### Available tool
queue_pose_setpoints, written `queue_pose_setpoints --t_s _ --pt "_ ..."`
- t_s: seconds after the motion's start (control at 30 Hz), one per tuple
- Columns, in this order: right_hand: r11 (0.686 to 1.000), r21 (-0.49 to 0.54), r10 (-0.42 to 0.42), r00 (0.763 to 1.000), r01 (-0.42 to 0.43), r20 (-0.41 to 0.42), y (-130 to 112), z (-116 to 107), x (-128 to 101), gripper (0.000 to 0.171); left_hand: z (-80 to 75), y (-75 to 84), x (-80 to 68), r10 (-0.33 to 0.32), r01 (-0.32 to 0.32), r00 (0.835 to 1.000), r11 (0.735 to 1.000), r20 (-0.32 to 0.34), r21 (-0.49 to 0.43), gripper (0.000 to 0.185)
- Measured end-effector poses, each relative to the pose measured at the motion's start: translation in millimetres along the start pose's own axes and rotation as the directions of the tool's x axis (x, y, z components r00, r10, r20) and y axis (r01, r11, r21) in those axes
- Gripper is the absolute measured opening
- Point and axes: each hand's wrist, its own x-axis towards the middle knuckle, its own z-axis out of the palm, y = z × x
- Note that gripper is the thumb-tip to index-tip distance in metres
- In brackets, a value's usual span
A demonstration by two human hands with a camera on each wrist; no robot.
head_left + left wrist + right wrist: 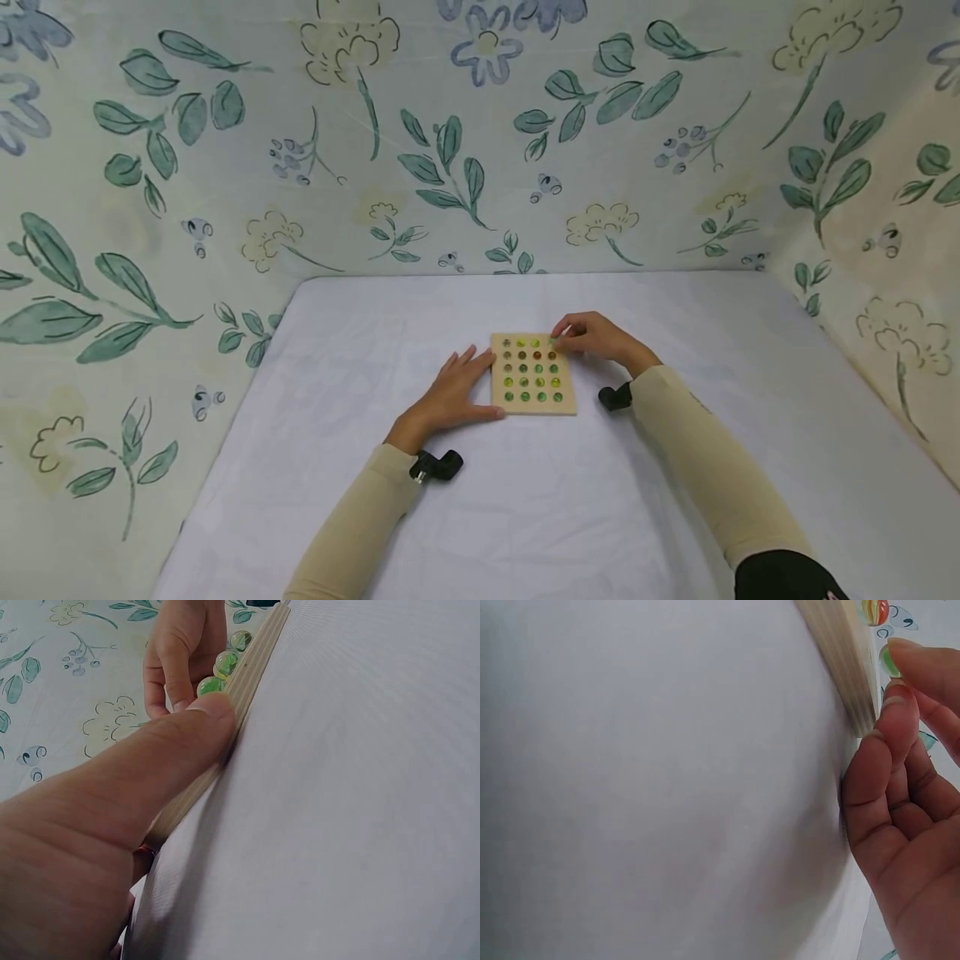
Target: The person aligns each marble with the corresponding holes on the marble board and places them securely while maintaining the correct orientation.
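Observation:
A square wooden board lies on the white tabletop, with several green, yellow and orange marbles seated in its grid of holes. My left hand rests flat against the board's left side, and its thumb presses on the board's edge next to green marbles. My right hand is at the board's far right corner. Its fingertips pinch a green marble just over the board's edge.
A white cloth covers the table, and floral fabric walls close it in on the left, back and right. A small black wrist camera sits on each forearm. Nothing else lies on the cloth around the board.

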Motion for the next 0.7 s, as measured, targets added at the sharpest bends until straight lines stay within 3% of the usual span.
queue_pose_setpoints --t_s 0.47,0.7 --pt "1.000 -0.012 0.023 1.000 -0.023 0.005 -1 -3 -6 0.027 3.1 2.6 8.4 0.022 -0.022 1.000 1.000 0.013 0.009 0.103" --pt "0.999 -0.036 0.018 0.999 -0.020 -0.043 5 -5 -14 0.025 5.7 2.1 9.9 0.010 -0.010 1.000 1.000 0.016 -0.011 0.102"
